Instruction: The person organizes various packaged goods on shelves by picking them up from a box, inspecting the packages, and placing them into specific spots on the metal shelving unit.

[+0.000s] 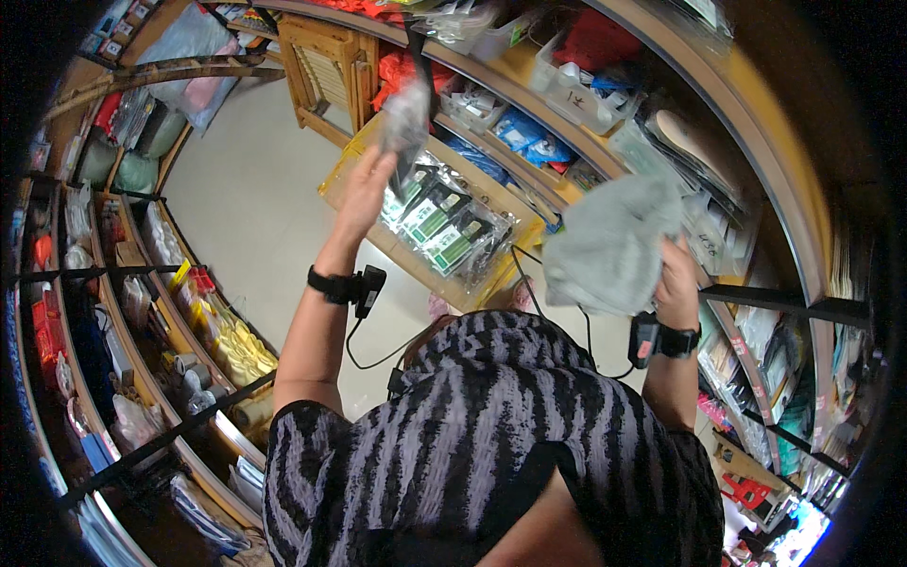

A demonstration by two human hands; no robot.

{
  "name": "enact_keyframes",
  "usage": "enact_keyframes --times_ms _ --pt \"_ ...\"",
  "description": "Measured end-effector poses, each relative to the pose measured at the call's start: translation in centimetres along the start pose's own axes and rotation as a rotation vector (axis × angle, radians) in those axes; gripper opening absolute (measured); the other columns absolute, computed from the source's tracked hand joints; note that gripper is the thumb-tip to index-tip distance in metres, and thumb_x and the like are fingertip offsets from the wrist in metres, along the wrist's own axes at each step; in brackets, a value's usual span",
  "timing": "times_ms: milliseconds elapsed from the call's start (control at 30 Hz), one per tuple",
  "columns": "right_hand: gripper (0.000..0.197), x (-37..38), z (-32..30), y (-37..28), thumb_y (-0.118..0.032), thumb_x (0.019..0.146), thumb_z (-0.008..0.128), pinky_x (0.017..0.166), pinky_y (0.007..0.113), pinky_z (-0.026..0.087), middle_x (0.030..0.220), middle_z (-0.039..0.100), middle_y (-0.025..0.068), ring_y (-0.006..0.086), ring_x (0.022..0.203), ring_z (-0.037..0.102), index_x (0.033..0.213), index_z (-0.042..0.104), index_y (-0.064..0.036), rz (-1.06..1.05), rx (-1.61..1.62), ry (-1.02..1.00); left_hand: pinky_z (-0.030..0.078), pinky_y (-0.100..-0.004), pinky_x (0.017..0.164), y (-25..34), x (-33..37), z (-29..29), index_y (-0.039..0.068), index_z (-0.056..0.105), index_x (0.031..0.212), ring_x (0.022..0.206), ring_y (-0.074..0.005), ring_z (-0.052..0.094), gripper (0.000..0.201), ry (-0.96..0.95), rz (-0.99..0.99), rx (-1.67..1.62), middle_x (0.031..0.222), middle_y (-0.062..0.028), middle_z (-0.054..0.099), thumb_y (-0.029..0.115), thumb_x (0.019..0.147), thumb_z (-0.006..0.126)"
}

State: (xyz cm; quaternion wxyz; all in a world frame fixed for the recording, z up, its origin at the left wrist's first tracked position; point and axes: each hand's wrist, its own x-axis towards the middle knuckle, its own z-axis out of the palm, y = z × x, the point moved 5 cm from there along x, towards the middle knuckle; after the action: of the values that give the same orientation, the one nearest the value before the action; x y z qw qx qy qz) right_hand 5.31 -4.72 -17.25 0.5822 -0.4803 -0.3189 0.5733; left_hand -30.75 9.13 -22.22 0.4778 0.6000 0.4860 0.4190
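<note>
Two hands are engaged, one object apiece. Nearest, at lower centre, is the wearer's striped top (491,406). Just beyond it, right of centre, the right hand (676,283) pinches the right edge of a grey cloth item (609,246). The edge grip leaves most of the cloth free, presumably to keep its face in view. The left hand (367,184), upper centre, has its fingers laid together on the lower end of a clear-wrapped package (408,118) and appears to pinch it (the thumb is hidden). It is lifted apart from the cloth, presumably so the two do not tangle.

Condition of the items: the cloth is plain, soft-looking and creased, with a rounded outline; whether it is a cap cannot be told. The package is greyish, glossy and motion-blurred; its contents are not legible.

Below the hands, at centre, a cardboard box (416,262) bears wrapped packets (444,227), black with green labels, set in a row, probably for easy counting. Farther off, at upper centre, are a folded wooden item (326,76) and shelf bins (578,99).
</note>
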Motion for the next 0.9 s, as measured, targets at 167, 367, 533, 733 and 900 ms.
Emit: enact_keyframes --times_ms 167,367,533,733,900 --pt "0.042 -3.2 -0.9 -3.0 -0.015 0.082 0.049 0.084 0.031 0.041 0.114 0.048 0.0105 0.0211 0.102 0.049 0.118 0.039 0.0029 -0.318 -0.709 -0.086 0.038 -0.0380 0.082 -14.9 0.3 1.2 0.026 0.053 0.112 0.101 -0.0271 0.050 0.029 -0.193 -0.083 0.633 0.108 -0.0036 0.056 0.022 0.084 0.048" --pt "0.052 -4.3 -4.6 -1.7 -0.019 0.079 0.055 0.089 0.034 0.037 0.117 0.045 0.0117 0.0244 0.105 0.046 0.122 0.034 0.0018 0.039 -0.111 0.167 0.032 -0.0455 0.085 -17.3 0.5 4.7 0.025 0.051 0.114 0.111 -0.0246 0.042 0.039 -0.157 0.187 1.021 0.118 -0.0032 0.048 0.008 0.080 0.045" --pt "0.046 -4.5 -4.7 -2.8 -0.014 0.082 0.051 0.088 0.034 0.039 0.114 0.047 0.0112 0.0218 0.102 0.048 0.122 0.034 0.0008 -0.003 -0.153 0.242 0.029 -0.0460 0.095 -23.0 -0.2 6.6 0.024 0.043 0.122 0.121 -0.0305 0.030 0.055 -0.418 0.103 1.224 0.129 -0.0067 0.036 -0.001 0.073 0.047" --pt "0.041 -4.6 -4.6 -3.8 -0.017 0.083 0.049 0.083 0.033 0.042 0.111 0.049 0.0115 0.0227 0.098 0.050 0.119 0.039 0.0008 -0.081 -0.250 0.221 0.029 -0.0458 0.096 -23.8 -0.7 6.9 0.020 0.041 0.123 0.121 -0.0329 0.028 0.051 -0.441 0.153 1.156 0.128 -0.0102 0.034 0.005 0.074 0.048" --pt "0.040 -2.1 -5.1 -1.8 -0.024 0.081 0.051 0.077 0.033 0.046 0.104 0.052 0.0106 0.0205 0.093 0.052 0.112 0.044 0.0001 -0.078 0.073 0.259 0.032 -0.0428 0.095 -25.0 -1.3 4.9 0.016 0.039 0.124 0.120 -0.0352 0.030 0.055 -0.371 0.053 0.966 0.126 -0.0154 0.036 0.002 0.072 0.047"
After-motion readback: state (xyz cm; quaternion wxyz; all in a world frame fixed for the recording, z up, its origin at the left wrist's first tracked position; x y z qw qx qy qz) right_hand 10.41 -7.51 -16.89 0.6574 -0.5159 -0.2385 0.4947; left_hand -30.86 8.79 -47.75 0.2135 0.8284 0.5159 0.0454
